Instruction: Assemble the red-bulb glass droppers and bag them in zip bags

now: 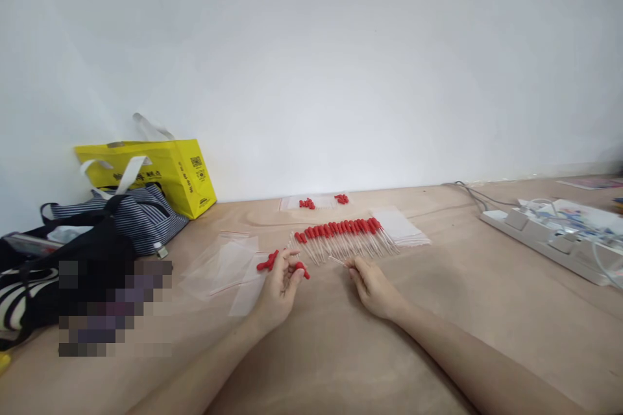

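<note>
The left hand (pixel 281 285) has its grip curled shut around a few small glass droppers with red rubber bulbs (pixel 302 270); one red bulb pokes out between the fingers and another red bit sticks out just past the thumb side. The right hand (pixel 374 285) has its grip pinched together on a single thin clear dropper tube (pixel 337 260), which lies low over the tabletop and points left toward the other hand.

Biggest thing around is the light wooden tabletop (pixel 341 350), running back to a plain white wall (pixel 311 65). Off to the left sits a pile of bags: a dark blue striped fabric bag (pixel 141 217) with a bright yellow paper shopping bag (pixel 180 175) behind it against the wall. On the far right there's a long white power strip (pixel 545 240) with cables plugged in.

Right beyond both hands lies a neat row of red-bulbed glass droppers (pixel 343 237), side by side, bulbs away from the person. Just to the right of the row is a stack of clear flat plastic bags (pixel 402 227). Left of the left hand, a few loose clear zip bags (pixel 224 266) are scattered flat. Further back near the wall are two small filled bags with red bulbs inside (pixel 321 202).
</note>
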Tool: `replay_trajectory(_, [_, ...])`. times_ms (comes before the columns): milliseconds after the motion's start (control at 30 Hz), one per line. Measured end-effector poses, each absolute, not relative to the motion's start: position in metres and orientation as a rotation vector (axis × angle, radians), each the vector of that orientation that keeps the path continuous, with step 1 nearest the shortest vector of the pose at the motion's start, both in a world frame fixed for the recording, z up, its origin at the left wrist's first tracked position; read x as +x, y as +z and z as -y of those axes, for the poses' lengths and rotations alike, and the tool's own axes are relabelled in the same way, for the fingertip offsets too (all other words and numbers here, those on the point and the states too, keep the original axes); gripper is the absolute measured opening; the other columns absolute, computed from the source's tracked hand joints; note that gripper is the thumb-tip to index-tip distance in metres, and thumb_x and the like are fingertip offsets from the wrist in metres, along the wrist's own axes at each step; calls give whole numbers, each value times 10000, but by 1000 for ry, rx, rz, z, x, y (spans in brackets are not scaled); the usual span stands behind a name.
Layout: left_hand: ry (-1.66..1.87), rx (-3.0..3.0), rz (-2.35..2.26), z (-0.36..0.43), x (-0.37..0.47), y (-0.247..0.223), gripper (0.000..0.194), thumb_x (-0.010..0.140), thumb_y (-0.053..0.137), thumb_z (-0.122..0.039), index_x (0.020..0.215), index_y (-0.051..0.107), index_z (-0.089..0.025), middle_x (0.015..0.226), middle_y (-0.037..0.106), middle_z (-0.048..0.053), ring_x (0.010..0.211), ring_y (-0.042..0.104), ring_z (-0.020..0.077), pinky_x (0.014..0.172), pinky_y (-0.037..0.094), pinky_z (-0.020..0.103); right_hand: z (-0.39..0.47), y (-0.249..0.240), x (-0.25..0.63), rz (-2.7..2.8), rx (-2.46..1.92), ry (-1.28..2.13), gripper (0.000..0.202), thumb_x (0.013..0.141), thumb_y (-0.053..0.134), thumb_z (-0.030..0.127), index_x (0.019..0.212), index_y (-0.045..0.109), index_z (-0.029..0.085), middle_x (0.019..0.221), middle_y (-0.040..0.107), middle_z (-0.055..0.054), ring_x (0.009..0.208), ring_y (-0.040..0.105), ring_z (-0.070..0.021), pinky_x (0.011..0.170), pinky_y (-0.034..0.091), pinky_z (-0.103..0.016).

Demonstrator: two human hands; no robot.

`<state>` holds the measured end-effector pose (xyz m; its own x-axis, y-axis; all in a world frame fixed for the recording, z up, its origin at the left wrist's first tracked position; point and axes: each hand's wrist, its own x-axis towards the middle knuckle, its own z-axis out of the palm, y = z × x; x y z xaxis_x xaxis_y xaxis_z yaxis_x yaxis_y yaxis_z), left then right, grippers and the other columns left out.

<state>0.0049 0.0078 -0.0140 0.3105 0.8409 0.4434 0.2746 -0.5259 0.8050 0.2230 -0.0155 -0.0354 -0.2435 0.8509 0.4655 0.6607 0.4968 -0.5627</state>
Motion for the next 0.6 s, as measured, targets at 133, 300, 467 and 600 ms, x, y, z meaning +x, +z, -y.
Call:
replay_trajectory(133, [1031, 2022, -1027, 3, 12, -22, 93, 742, 431, -158, 758, 522, -167, 788, 567, 38, 757, 569, 150, 664, 466, 270, 19, -34, 219, 2018, -1229, 337, 233, 859, 307, 135, 985, 498, 181, 923, 580, -62, 863, 520, -161, 748, 370, -287])
replay_trajectory(300, [899, 2325, -1147, 8, 7, -19, 79, 698, 488, -133, 646, 528, -177, 690, 567, 10, 660, 541, 150, 623, 433, 278, 23, -33, 214, 2123, -1305, 301, 232, 875, 328, 180, 934, 552, 201, 872, 602, -37, 862, 528, -158, 758, 330, -298])
replay_trajectory(467, [915, 2374, -1304, 4, 4, -18, 176, 713, 539, -201, 887, 564, -199, 838, 638, 37, 811, 566, 214, 755, 403, 375, 27, -30, 212, 2189, -1289, 262, 236, 880, 329, 174, 894, 564, 197, 802, 600, -20, 771, 534, -132, 728, 296, -282])
replay_trajectory(600, [906, 2413, -1319, 2, 5, -20, 234, 784, 476, -277, 980, 590, -220, 908, 664, 52, 869, 567, 233, 775, 375, 397, 32, -28, 207, 2182, -1283, 246, 237, 879, 332, 166, 943, 555, 217, 817, 609, -9, 785, 537, -123, 724, 275, -270])
